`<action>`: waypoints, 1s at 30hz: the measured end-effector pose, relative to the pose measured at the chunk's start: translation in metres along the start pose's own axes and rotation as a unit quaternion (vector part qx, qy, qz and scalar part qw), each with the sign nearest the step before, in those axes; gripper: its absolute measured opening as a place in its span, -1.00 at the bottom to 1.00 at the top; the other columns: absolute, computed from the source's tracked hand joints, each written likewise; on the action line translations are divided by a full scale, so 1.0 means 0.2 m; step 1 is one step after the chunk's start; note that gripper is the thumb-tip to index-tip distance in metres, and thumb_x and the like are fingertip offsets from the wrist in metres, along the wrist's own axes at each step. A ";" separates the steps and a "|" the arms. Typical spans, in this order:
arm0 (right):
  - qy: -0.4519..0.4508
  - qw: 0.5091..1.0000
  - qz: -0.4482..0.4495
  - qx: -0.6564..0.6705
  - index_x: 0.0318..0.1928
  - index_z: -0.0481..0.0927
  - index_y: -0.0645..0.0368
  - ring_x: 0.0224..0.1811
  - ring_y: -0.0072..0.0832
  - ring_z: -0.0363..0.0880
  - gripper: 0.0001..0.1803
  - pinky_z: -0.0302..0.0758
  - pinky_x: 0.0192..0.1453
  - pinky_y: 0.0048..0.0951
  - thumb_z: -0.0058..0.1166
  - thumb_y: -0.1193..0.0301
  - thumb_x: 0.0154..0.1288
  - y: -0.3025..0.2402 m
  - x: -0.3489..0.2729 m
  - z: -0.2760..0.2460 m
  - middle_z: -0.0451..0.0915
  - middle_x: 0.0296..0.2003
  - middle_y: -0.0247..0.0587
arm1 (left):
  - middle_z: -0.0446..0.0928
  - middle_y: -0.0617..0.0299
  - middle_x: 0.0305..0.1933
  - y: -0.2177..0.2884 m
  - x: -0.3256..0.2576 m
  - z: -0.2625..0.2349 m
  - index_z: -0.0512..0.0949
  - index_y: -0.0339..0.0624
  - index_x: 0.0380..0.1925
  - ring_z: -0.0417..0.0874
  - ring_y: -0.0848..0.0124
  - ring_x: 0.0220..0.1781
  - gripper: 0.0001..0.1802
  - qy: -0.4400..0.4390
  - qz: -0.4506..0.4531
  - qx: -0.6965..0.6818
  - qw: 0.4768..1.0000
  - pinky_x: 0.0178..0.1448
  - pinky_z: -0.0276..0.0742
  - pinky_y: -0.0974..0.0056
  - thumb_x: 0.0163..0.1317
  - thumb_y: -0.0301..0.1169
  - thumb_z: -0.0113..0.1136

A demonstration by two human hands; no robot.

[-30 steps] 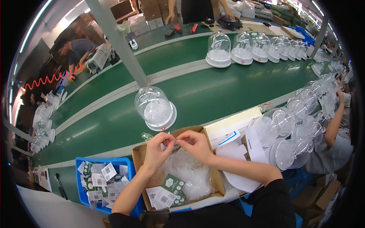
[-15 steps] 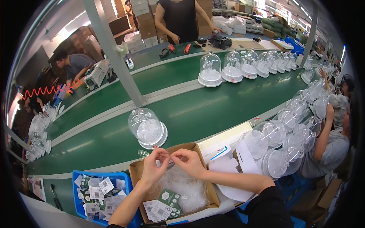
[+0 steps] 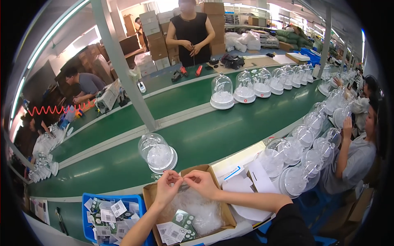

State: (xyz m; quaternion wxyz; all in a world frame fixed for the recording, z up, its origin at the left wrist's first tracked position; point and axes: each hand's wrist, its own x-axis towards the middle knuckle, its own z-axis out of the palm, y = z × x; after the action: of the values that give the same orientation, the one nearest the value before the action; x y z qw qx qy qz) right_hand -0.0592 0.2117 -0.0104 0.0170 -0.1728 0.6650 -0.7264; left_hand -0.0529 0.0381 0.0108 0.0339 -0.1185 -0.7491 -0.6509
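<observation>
My left hand (image 3: 167, 186) and right hand (image 3: 201, 183) pinch one small clear bag (image 3: 183, 179) between closed fingertips. One cardboard box (image 3: 227, 209) lies beneath; one domed lamp (image 3: 157, 153) stands at 11 o'clock.

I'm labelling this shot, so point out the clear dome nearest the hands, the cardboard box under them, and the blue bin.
clear dome (image 3: 157, 152), head view, on its rounded glassy side.
cardboard box (image 3: 230, 213), head view, on its right wall.
blue bin (image 3: 107, 197), head view, on its top rim.
</observation>
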 end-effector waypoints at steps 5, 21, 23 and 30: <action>0.012 0.995 0.020 0.100 -0.14 0.59 0.31 -0.34 -0.66 0.58 -0.83 0.51 -0.27 -0.64 0.06 0.49 0.33 0.08 0.03 0.00 0.65 -0.34 -0.33 | 0.50 0.19 -0.12 0.01 0.03 0.04 0.40 -0.29 -0.06 0.56 0.49 -0.19 -0.66 -0.002 0.007 -0.037 0.999 -0.11 0.51 0.43 0.18 -0.55 0.23; -0.065 0.996 -0.054 -0.012 -0.22 0.60 0.27 -0.33 -0.65 0.57 -0.85 0.46 -0.40 -0.65 0.03 0.45 0.36 -0.20 0.56 0.20 0.63 -0.34 -0.35 | 0.64 0.07 -0.37 0.25 0.17 -0.45 0.57 -0.32 -0.24 0.64 0.41 -0.40 -0.82 0.060 0.095 0.202 0.973 -0.21 0.53 0.34 0.14 -0.51 0.23; -0.005 0.973 -0.213 -0.086 -0.25 0.61 0.27 -0.28 -0.59 0.57 -0.87 0.45 -0.39 -0.61 0.10 0.45 0.29 -0.18 0.70 0.30 0.61 -0.24 -0.25 | 0.62 0.18 -0.36 0.23 0.24 -0.52 0.56 -0.37 -0.22 0.60 0.55 -0.33 -0.82 0.110 0.151 0.212 0.959 -0.18 0.51 0.42 0.17 -0.55 0.21; 0.043 0.943 -0.252 -0.212 -0.35 0.65 0.22 -0.04 -0.20 0.53 -0.89 0.45 0.03 -0.33 0.17 0.44 0.12 -0.13 1.00 0.43 0.53 -0.09 -0.09 | 0.64 0.07 -0.28 0.16 0.47 -0.68 0.60 -0.33 -0.18 0.67 0.39 -0.29 -0.78 0.177 0.113 0.188 0.959 -0.18 0.55 0.34 0.17 -0.48 0.22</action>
State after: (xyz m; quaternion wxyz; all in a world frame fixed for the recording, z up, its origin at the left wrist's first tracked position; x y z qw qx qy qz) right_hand -0.2177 0.0823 0.0655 -0.2325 -0.3034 0.7382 -0.5559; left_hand -0.1518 -0.0799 0.0816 0.2608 -0.0765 -0.8220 -0.5004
